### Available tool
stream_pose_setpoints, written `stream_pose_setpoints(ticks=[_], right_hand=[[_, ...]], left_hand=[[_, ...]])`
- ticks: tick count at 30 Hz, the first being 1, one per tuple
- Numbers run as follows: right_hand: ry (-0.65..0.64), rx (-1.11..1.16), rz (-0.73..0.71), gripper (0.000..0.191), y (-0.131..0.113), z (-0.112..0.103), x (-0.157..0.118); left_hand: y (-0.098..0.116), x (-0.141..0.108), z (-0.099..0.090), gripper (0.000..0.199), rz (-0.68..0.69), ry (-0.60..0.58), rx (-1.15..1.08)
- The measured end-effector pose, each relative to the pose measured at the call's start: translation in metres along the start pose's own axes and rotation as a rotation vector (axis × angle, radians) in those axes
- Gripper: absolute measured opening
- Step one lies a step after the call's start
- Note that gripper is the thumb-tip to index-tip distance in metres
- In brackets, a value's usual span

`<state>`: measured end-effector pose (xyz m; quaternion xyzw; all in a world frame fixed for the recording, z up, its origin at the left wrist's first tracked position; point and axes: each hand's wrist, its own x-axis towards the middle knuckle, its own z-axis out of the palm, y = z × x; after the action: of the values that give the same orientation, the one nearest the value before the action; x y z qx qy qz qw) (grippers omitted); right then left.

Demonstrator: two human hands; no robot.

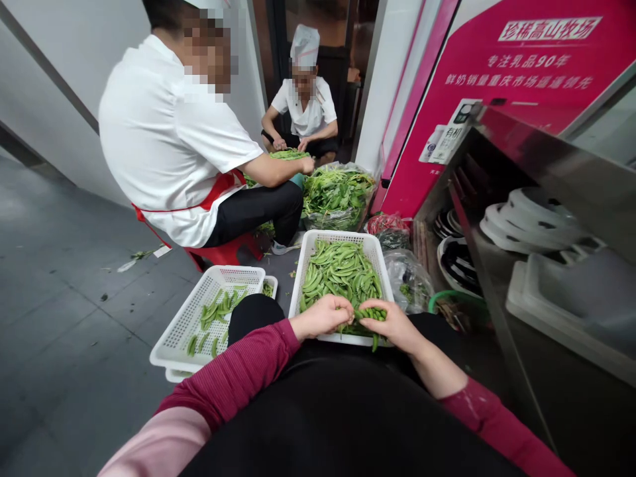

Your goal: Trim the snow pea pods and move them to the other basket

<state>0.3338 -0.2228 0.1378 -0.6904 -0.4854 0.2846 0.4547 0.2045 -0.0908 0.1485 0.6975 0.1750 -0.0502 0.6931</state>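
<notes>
My right hand (392, 324) is closed around several green pea pods (373, 314), and one pod hangs down below the fingers. Beside it my left hand (325, 314) pinches at the tip of a pod, its thumb and fingers pressed together; the exact bit between them is too small to make out. Both hands are over the near end of a white perforated basket (298, 278) heaped with pea pods (342, 265). To the left stands a second white basket (171, 331) with fewer pods (218, 310) scattered in it, stacked on another basket.
A person in white (163, 132) sits on a red stool (226, 254) at left; another person (305, 109) squats behind. Leafy greens (338, 189) fill a bag beyond my basket. At right are a steel shelf (489, 285) with white dishes, a plastic bag (410, 278) and a green-rimmed basket (460, 295).
</notes>
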Motion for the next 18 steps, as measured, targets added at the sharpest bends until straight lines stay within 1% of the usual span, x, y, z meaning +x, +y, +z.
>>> stream_pose_setpoints(ticks=[2, 4, 6, 8, 11, 14, 16, 18], right_hand=[[0.089, 0.196, 0.071, 0.025, -0.002, 0.004, -0.003], [0.140, 0.450, 0.141, 0.025, -0.002, 0.005, -0.005], [0.131, 0.648, 0.167, 0.022, -0.003, 0.005, -0.008], [0.116, 0.736, 0.175, 0.019, -0.003, 0.005, -0.009], [0.133, 0.796, 0.230, 0.023, -0.002, 0.009, -0.010], [0.149, 0.813, 0.288, 0.027, 0.001, 0.016, -0.010], [0.178, 0.720, 0.302, 0.028, 0.003, 0.017, -0.013], [0.283, 0.466, 0.241, 0.026, 0.004, 0.014, -0.017]], left_hand=[[-0.010, 0.003, 0.002, 0.015, -0.052, 0.036, 0.008], [-0.021, 0.005, 0.001, 0.016, -0.106, 0.102, 0.089], [-0.029, 0.006, -0.003, 0.018, -0.119, 0.149, 0.181], [-0.027, 0.004, -0.005, 0.023, -0.072, 0.129, 0.225], [-0.011, -0.002, -0.002, 0.032, 0.061, 0.027, 0.253], [0.004, -0.006, 0.006, 0.029, 0.169, -0.049, 0.323], [0.006, -0.006, 0.008, 0.027, 0.179, -0.040, 0.364], [0.003, -0.005, 0.006, 0.024, 0.171, -0.003, 0.412]])
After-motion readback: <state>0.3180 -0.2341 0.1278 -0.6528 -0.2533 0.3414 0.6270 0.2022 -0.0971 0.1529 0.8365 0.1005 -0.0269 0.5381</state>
